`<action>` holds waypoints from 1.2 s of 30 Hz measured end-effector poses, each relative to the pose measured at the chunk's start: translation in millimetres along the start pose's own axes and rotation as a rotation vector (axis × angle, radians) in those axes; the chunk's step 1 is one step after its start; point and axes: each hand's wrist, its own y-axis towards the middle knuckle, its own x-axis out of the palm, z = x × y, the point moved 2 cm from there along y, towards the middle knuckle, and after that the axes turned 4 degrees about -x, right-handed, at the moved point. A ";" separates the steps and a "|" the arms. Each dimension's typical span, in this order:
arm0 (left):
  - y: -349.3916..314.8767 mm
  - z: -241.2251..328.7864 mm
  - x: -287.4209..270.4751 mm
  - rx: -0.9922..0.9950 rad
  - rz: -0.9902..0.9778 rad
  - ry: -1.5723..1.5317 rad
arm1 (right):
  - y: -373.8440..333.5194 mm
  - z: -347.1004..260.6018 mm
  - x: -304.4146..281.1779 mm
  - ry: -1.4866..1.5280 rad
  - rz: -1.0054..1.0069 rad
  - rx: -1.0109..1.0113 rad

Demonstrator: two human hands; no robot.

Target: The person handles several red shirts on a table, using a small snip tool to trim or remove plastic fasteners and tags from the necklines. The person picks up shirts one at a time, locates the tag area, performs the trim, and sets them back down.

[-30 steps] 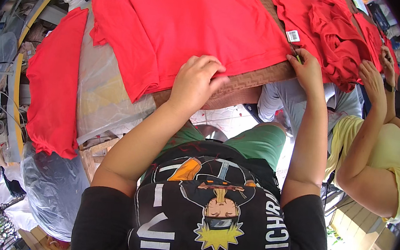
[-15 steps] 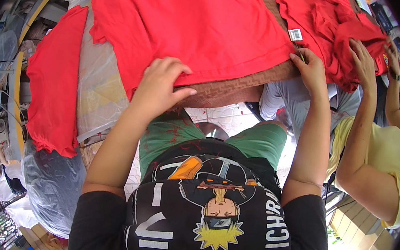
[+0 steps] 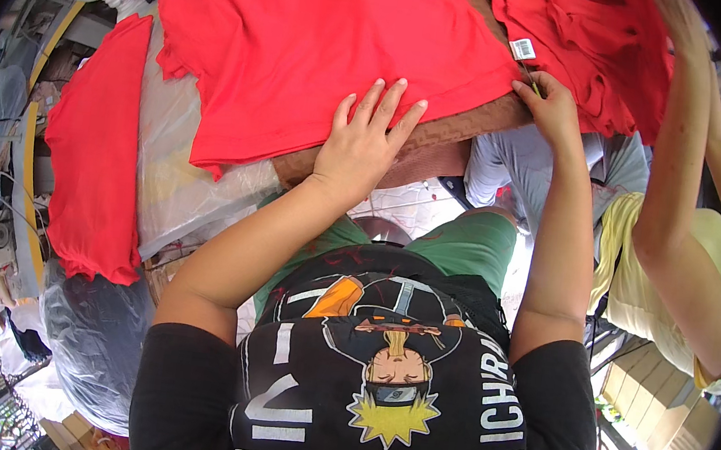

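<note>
A red garment (image 3: 327,37), apparently a shirt, lies spread over a brown patterned cloth (image 3: 469,116). My left hand (image 3: 366,129) rests on its near hem, fingers spread flat on the fabric. My right hand (image 3: 552,113) is closed at the garment's right corner, around small yellow-handled thread snips (image 3: 535,87) whose thin tip points up toward the white tag (image 3: 521,49). Most of the snips is hidden by my fingers. How far the right fingertips also pinch the hem, I cannot tell.
To the right, a co-worker in a yellow top (image 3: 679,285) reaches over a second red garment (image 3: 598,57). Another red piece (image 3: 100,154) hangs at the left beside a plastic-covered surface (image 3: 174,161). A large clear plastic bag (image 3: 93,346) stands below it.
My left hand has slid right along the hem and flattened out. My right hand has shifted slightly left. The co-worker's arms have stretched farther away, drawing the second red garment out.
</note>
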 end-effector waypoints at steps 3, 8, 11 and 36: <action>-0.8 2.5 1.8 0.107 0.083 0.003 | -2.9 -3.8 0.1 -0.024 0.007 0.021; 1.4 4.0 10.9 0.199 0.254 -0.066 | -7.3 -11.0 -1.0 -0.042 0.055 0.040; 1.9 3.7 8.4 0.275 0.320 -0.106 | -3.2 -2.4 -0.1 -0.048 0.035 0.018; 18.5 -63.0 -52.2 -0.416 0.517 -1.136 | -14.0 -30.9 -56.2 -0.047 -0.101 -0.140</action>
